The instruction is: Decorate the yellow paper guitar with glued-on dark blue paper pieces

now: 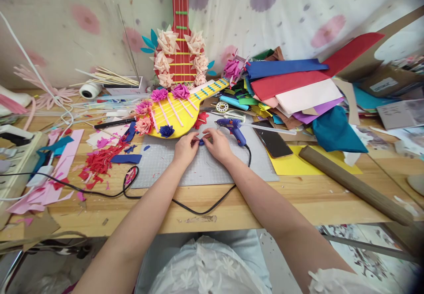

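Note:
My left hand [185, 148] and my right hand [217, 143] meet over the grey cutting mat [202, 168]. Both pinch a small blue paper piece [202, 142] between their fingertips. Just beyond them lies a yellow paper guitar [179, 112] with pink, magenta and blue paper flowers on its body. A blue glue gun [233, 128] rests right of my right hand, its black cord [198, 208] looping over the table's front edge.
A red paper guitar [180, 28] with cream flowers leans on the wall. Coloured paper sheets [291, 86] pile at the right, beside a phone [273, 141] and a brown roll [354, 185]. Red and pink scraps [99, 161] litter the left.

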Demonstrator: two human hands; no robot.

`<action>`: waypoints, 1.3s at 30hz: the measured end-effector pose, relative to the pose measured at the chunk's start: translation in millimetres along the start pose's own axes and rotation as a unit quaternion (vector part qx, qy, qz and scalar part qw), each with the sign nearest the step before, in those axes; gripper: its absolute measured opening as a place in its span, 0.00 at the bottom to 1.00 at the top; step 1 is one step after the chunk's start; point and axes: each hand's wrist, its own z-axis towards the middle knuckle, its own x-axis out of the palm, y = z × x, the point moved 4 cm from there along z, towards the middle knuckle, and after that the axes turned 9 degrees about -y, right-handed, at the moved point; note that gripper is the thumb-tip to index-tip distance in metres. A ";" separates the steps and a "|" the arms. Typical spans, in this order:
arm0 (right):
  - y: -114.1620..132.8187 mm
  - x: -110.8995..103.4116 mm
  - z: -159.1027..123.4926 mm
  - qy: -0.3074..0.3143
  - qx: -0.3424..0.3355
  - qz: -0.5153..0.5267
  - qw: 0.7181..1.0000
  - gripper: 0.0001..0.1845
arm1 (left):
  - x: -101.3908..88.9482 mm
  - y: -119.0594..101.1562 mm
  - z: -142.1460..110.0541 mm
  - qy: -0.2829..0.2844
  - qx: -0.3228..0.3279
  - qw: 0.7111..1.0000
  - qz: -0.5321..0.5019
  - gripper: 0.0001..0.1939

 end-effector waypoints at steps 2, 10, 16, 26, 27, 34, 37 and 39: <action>-0.1 -0.7 -0.4 -0.003 0.003 0.007 1.000 0.11 | -0.1 1.1 0.2 -0.002 -0.014 1.000 -0.019 0.15; 4.4 -1.9 -1.8 0.020 -0.035 0.021 0.999 0.17 | -2.1 5.3 -0.2 -0.017 -0.067 0.994 -0.086 0.15; 3.8 -0.9 -1.0 0.024 -0.023 0.018 0.999 0.17 | -2.6 5.6 0.5 -0.017 -0.084 0.992 -0.089 0.16; 6.0 -4.1 -0.7 -0.005 -0.022 0.032 0.999 0.14 | -0.6 5.7 1.3 -0.006 -0.082 0.993 -0.086 0.17; 6.3 -5.0 -0.8 -0.010 -0.018 0.037 0.999 0.13 | -0.6 5.5 1.2 -0.004 -0.081 0.993 -0.083 0.17; -2.5 -4.6 0.0 -0.043 0.051 0.103 0.992 0.12 | -4.9 -0.7 -1.1 -0.013 -0.052 0.995 -0.086 0.20; -7.1 -1.8 0.1 -0.049 0.081 0.155 0.983 0.12 | -6.1 -1.9 -3.0 -0.035 -0.053 0.992 -0.113 0.19; -8.8 -0.3 0.5 -0.046 0.100 0.200 0.974 0.13 | -4.6 -0.6 -3.7 -0.049 -0.064 0.985 -0.150 0.17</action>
